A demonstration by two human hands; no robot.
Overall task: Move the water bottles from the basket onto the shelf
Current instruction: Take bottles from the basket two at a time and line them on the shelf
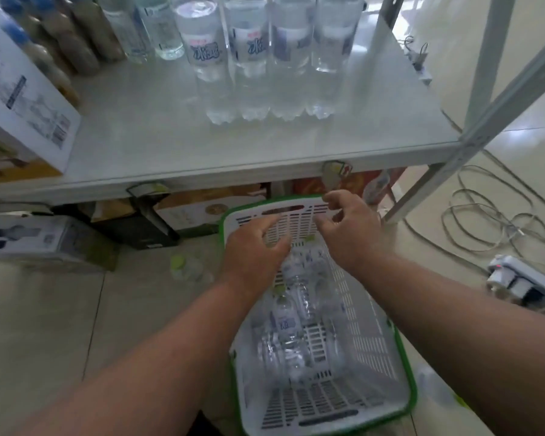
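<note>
A white slotted basket with a green rim (368,338) stands on the floor below the shelf. Several clear water bottles (285,322) lie inside it. My left hand (252,250) hovers over the basket's far end, fingers spread, holding nothing. My right hand (350,228) is beside it over the far rim, fingers curled loosely and apart, also empty. On the white shelf (170,143) above, several clear water bottles (252,58) with blue-lettered labels stand in a row at the back right.
A cardboard box (22,102) sits at the shelf's left, with brown bottles (76,36) behind it. Boxes (202,209) fill the space under the shelf. A shelf post (472,127) rises at right. Coiled cables (491,221) and a power strip (523,278) lie on the floor right.
</note>
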